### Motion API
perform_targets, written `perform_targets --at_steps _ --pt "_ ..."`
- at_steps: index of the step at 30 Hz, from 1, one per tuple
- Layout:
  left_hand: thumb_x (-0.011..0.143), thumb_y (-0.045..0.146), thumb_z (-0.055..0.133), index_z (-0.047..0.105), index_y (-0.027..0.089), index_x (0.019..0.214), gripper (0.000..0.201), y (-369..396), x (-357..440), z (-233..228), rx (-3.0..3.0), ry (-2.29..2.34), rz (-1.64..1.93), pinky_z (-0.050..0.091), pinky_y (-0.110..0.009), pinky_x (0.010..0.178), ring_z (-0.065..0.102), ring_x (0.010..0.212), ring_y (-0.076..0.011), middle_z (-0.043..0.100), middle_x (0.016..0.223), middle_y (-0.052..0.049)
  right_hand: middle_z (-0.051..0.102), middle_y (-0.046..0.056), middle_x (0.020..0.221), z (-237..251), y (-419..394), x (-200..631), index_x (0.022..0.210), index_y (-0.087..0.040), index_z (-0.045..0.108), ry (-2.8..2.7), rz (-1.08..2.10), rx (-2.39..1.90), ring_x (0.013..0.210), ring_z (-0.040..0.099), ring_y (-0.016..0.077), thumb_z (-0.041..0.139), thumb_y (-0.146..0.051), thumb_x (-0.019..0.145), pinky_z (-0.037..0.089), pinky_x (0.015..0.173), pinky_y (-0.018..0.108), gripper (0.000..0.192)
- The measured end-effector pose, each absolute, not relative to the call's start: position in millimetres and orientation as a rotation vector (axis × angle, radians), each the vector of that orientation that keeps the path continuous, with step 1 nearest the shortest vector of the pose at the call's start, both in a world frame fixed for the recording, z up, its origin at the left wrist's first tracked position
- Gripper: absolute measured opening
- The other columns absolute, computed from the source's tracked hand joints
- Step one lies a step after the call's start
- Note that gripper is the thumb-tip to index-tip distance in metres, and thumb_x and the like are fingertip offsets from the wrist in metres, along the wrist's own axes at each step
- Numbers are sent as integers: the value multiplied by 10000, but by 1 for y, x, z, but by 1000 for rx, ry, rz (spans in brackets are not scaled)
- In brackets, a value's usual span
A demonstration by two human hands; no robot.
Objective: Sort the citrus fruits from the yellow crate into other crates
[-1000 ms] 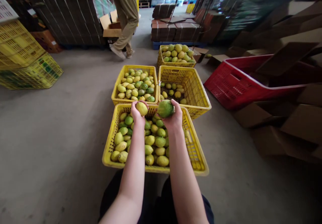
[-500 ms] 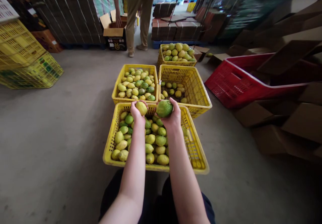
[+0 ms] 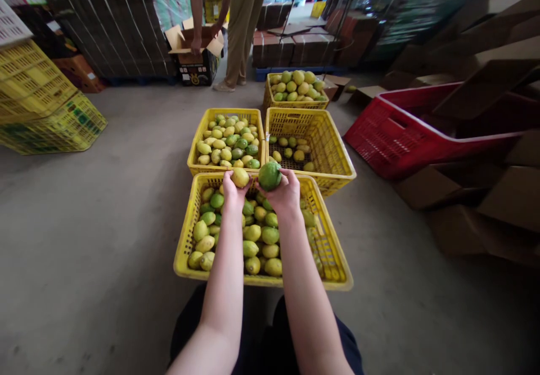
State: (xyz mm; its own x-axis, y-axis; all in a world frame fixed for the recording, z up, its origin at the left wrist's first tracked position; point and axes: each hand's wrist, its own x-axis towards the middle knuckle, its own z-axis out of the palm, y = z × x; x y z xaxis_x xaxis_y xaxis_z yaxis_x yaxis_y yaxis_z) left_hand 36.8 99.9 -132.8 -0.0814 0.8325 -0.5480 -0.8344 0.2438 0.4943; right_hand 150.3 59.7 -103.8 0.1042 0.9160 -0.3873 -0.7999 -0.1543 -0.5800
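My left hand (image 3: 233, 194) grips a yellow lemon (image 3: 240, 177) and my right hand (image 3: 284, 195) grips a green lemon (image 3: 269, 176). Both fruits are held up side by side over the far rim of the near yellow crate (image 3: 333, 262), which holds several yellow and green lemons. Just beyond stand two more yellow crates: the left crate (image 3: 194, 156) is nearly full of lemons, the right crate (image 3: 333, 156) has only a few at the bottom.
A fourth yellow crate (image 3: 295, 105) heaped with lemons stands farther back. A red crate (image 3: 392, 139) and flattened cardboard lie at the right. Stacked yellow crates (image 3: 46, 105) sit at the left. A person (image 3: 244, 15) bends over a cardboard box (image 3: 196, 54) at the back.
My right hand has brought the green lemon slightly left, closer to the yellow one. The person at the back has stopped walking and now reaches into a cardboard box.
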Motion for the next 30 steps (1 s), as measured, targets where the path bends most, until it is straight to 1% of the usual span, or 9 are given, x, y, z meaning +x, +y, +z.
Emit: perform_targets --at_steps 3,5,9,12,14,16,20,25,30 --pt "857 268 590 603 203 839 68 102 37 -134 26 828 1422 581 -299 658 657 767 -179 658 851 -41 699 -11 723 -107 63 151 838 -227 611 -178 1497 -847 654 674 168 656 -314 762 613 557 299 124" --pt "872 323 628 630 189 866 134 103 36 -134 44 799 1393 570 -272 623 660 763 -178 673 878 -66 704 -14 722 -109 65 151 844 -231 618 -197 1494 -871 632 671 155 685 -368 792 618 559 290 161" --pt "962 508 474 690 159 859 424 104 33 -135 77 873 1218 485 -252 490 581 570 -147 674 793 -103 686 19 641 -110 68 149 833 -205 653 -235 1584 -950 482 618 147 577 -576 865 544 428 252 380" --pt "982 498 357 706 146 811 524 105 32 -136 104 905 1167 425 -267 434 495 466 -129 674 758 -108 659 39 574 -108 69 148 787 -186 659 -249 1638 -981 399 549 144 444 -635 904 454 344 245 511" --pt "979 423 345 690 153 786 479 106 33 -135 111 884 1197 429 -267 440 511 475 -136 666 751 -98 637 28 540 -108 69 147 757 -191 646 -256 1652 -976 376 510 135 447 -627 903 408 325 234 501" --pt "952 374 412 673 168 796 367 105 34 -133 101 861 1244 470 -265 483 570 537 -154 654 754 -82 640 21 547 -107 69 147 753 -196 639 -250 1660 -956 379 494 124 490 -592 896 385 326 218 446" --pt "903 345 567 658 176 887 193 101 36 -125 83 818 1323 554 -262 574 647 663 -173 660 817 -73 676 17 618 -109 69 147 771 -200 631 -166 1599 -895 489 580 133 593 -492 869 470 408 219 311" --pt "1004 387 474 647 167 845 322 95 41 -114 59 844 1290 503 -184 493 615 628 -127 642 772 -57 656 4 596 -113 70 146 777 -207 613 -34 1552 -872 498 597 142 539 -440 927 484 395 222 287" --pt "1030 383 444 639 159 821 363 89 45 -101 103 796 1242 489 -150 482 609 633 -114 609 706 -35 685 48 619 -108 69 145 800 -189 609 -85 1587 -813 489 623 156 486 -465 957 461 349 211 340"
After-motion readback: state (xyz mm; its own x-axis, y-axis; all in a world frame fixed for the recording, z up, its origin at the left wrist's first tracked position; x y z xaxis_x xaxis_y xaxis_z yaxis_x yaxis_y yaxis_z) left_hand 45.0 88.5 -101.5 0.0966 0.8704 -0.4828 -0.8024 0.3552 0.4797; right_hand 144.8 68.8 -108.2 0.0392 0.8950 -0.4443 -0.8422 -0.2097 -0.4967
